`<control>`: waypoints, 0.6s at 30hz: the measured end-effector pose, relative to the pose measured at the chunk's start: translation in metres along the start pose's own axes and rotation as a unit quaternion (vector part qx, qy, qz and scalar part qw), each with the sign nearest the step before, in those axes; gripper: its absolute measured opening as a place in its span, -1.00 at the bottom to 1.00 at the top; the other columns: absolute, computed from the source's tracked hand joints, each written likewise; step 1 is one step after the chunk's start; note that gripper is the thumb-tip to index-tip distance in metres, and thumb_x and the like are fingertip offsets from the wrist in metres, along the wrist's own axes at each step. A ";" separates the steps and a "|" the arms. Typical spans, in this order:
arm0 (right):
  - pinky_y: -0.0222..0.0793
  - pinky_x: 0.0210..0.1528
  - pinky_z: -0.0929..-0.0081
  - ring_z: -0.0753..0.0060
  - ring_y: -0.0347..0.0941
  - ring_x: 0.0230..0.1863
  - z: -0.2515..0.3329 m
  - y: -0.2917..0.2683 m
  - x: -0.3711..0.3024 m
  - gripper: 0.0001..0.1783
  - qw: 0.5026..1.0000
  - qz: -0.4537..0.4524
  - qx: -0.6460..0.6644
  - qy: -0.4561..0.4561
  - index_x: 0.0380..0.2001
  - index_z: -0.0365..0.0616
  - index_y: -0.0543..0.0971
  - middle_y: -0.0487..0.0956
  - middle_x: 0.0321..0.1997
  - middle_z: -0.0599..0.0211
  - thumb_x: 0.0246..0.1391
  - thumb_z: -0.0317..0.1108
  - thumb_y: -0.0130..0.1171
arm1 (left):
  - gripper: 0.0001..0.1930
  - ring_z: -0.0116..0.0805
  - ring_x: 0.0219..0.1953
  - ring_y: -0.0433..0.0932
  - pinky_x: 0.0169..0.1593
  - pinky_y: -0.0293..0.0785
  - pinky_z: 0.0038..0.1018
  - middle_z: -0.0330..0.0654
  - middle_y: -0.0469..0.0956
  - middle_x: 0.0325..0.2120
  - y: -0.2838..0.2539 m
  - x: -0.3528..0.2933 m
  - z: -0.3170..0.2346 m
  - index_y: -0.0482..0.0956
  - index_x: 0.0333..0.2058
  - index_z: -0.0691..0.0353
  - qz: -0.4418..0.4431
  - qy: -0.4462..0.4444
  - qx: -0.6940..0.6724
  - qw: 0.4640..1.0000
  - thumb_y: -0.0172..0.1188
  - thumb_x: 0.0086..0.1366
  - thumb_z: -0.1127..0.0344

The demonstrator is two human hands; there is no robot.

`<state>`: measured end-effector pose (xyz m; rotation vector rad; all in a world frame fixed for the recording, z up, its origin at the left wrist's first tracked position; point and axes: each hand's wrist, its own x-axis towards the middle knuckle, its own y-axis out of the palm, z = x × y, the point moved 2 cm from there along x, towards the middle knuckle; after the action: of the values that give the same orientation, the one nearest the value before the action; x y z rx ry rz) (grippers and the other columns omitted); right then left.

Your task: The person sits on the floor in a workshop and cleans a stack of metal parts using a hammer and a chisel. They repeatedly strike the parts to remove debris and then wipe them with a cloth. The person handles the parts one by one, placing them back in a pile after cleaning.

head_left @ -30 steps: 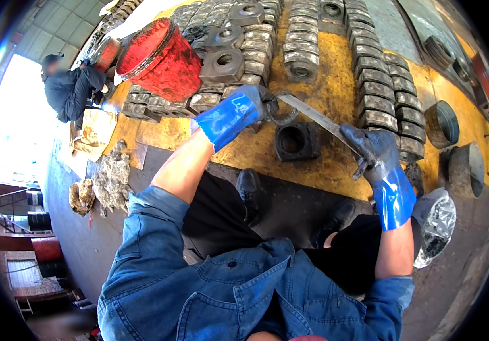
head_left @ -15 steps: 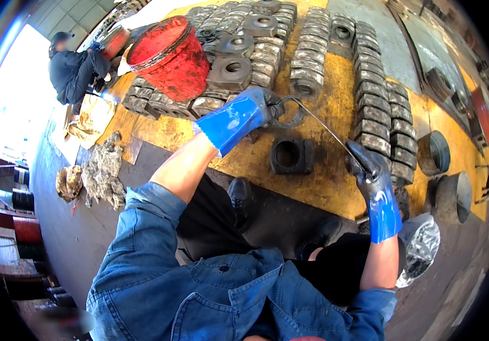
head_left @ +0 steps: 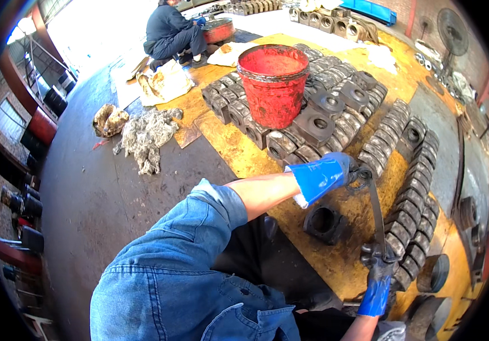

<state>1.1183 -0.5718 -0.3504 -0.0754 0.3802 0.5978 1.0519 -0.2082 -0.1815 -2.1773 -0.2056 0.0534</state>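
My left hand (head_left: pixel 346 169), in a blue and black glove, is closed around a dark ring (head_left: pixel 363 181) with a round opening. In my right hand (head_left: pixel 378 262), gloved likewise, is the lower end of a long, flat metal strip (head_left: pixel 377 211). The strip's upper end meets the ring, but whether it passes through the opening I cannot tell. Below the ring, a dark square block with a round bore (head_left: pixel 325 224) rests on the stained yellow floor sheet (head_left: pixel 290 250).
Rows of greasy metal blocks (head_left: pixel 409 207) stand to the right and ahead. A red bucket (head_left: pixel 274 91) sits on several of them. Grey rags (head_left: pixel 149 139) lie at left. Far back, a person in dark clothes (head_left: pixel 170 34) sits by a red tub (head_left: pixel 219 31). Metal rings (head_left: pixel 433 273) stand at right.
The view has swung left, so the scene sits further right and lower. Both hands still hold the ring and the strip, whose broad face now shows and which stands more upright.
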 end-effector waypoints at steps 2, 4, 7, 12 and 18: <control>0.36 -0.64 0.47 0.33 0.46 -0.63 -0.018 -0.010 0.010 -0.52 0.996 0.021 0.091 0.010 0.09 -0.24 0.35 0.59 -0.36 -0.03 0.11 -0.33 0.13 | -0.82 0.03 -0.35 0.55 -0.29 0.49 -0.23 -0.03 0.58 -0.45 -0.003 -0.003 -0.010 0.64 -0.36 0.07 -0.032 0.004 -0.009 0.999 0.17 0.08 0.18; 0.36 -0.64 0.47 0.33 0.46 -0.63 0.003 0.018 0.004 -0.52 0.995 0.005 0.099 -0.003 0.09 -0.23 0.36 0.59 -0.36 -0.02 0.11 -0.33 0.13 | -0.81 0.02 -0.35 0.56 -0.28 0.50 -0.23 -0.03 0.59 -0.45 -0.005 -0.006 0.002 0.64 -0.35 0.06 -0.050 -0.007 -0.009 0.999 0.17 0.08 0.18; 0.36 -0.64 0.47 0.35 0.46 -0.63 0.040 0.049 -0.020 -0.53 0.997 -0.035 0.063 -0.040 0.09 -0.23 0.36 0.59 -0.35 -0.01 0.12 -0.33 0.13 | -0.81 0.01 -0.33 0.57 -0.26 0.51 -0.22 -0.04 0.59 -0.44 0.003 0.000 0.008 0.64 -0.34 0.06 -0.056 -0.012 -0.005 0.998 0.16 0.09 0.18; 0.35 -0.63 0.47 0.37 0.46 -0.63 0.059 0.064 -0.034 -0.53 0.996 -0.055 0.047 -0.054 0.09 -0.22 0.36 0.59 -0.35 0.00 0.13 -0.32 0.12 | -0.79 0.01 -0.32 0.57 -0.23 0.51 -0.22 -0.02 0.60 -0.42 0.002 0.005 0.005 0.64 -0.32 0.06 -0.015 -0.030 0.004 0.999 0.15 0.09 0.19; 0.35 -0.63 0.48 0.40 0.46 -0.62 0.062 0.071 -0.041 -0.54 0.996 -0.058 0.049 -0.052 0.09 -0.21 0.37 0.60 -0.35 0.02 0.14 -0.31 0.11 | -0.79 0.01 -0.32 0.57 -0.24 0.51 -0.22 -0.01 0.59 -0.41 0.001 0.001 0.000 0.63 -0.31 0.07 -0.018 -0.021 -0.011 1.000 0.14 0.08 0.21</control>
<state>1.0674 -0.5237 -0.2748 0.0269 0.3009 0.4663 1.0526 -0.2082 -0.1823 -2.1960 -0.2707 0.0766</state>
